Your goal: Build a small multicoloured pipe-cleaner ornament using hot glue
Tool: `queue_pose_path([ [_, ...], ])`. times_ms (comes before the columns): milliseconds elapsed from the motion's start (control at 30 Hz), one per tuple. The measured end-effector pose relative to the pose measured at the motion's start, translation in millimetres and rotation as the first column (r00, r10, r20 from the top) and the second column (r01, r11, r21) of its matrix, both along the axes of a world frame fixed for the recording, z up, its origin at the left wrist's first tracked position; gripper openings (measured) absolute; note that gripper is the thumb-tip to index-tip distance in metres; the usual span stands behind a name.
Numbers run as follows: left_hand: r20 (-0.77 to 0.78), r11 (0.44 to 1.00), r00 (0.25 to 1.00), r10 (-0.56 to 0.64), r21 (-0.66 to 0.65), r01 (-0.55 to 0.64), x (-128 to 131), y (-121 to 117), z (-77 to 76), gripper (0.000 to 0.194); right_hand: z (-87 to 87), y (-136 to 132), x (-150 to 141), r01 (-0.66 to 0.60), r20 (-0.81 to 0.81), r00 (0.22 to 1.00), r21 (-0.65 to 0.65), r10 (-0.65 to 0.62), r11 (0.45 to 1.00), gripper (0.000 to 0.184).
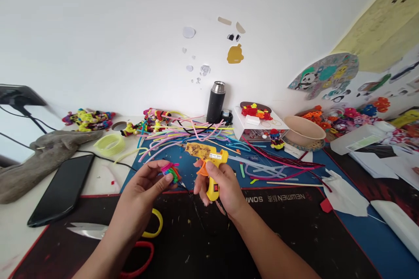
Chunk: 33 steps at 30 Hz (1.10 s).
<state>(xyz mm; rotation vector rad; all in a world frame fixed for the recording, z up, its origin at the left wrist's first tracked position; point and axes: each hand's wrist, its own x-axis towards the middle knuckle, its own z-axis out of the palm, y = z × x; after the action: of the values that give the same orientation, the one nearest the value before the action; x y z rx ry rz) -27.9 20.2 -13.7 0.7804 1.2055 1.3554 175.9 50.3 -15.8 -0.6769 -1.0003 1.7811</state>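
Observation:
Between the thumb and fingers of my left hand is a small fuzzy pipe-cleaner piece in pink, green, blue and orange. My right hand grips a yellow hot glue gun by its handle, fingers at the orange trigger. The gun's stained nozzle points left, above and to the right of the pipe-cleaner piece, and the two are apart. A clear glue stick sticks out of its back. Scissors with yellow and red handles lie partly hidden under my left forearm.
A black desk mat covers the front. Many coloured pipe cleaners lie behind my hands. A black thermos without a lid stands by the wall. At left lie a phone and yellow tape; a beige bowl sits right.

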Motion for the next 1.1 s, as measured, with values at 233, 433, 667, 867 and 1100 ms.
queue_pose_path([
  [233, 0.017, 0.994, 0.996, 0.088, 0.065, -0.089, -0.6, 2.5, 0.8, 0.054, 1.8, -10.7, -3.8, 0.001, 0.204, 0.979, 0.038, -0.009, 0.999, 0.062],
  [433, -0.105, 0.982, 0.985, 0.135, 0.147, -0.119, -6.1, -0.4, -1.7, 0.048, 0.2, -20.2, -8.9, 0.075, 0.416, 0.903, 0.106, -0.113, 0.992, 0.064],
  [667, -0.208, 0.977, 0.964, 0.166, 0.169, -0.132, -7.9, -1.4, 0.3, 0.049, -10.8, -24.1, -7.3, 0.063, 0.544, 0.815, 0.263, -0.202, 0.963, 0.064],
  [867, -0.251, 0.975, 0.954, 0.163, 0.186, -0.118, -6.7, -1.9, 0.9, 0.048, -13.0, -26.2, -6.3, 0.018, 0.629, 0.729, 0.375, -0.268, 0.927, 0.057],
  [1100, -0.260, 0.976, 0.953, 0.157, 0.187, -0.110, -5.9, -3.9, 3.1, 0.048, -5.3, -29.1, -8.7, 0.028, 0.610, 0.726, 0.435, -0.317, 0.900, 0.048],
])
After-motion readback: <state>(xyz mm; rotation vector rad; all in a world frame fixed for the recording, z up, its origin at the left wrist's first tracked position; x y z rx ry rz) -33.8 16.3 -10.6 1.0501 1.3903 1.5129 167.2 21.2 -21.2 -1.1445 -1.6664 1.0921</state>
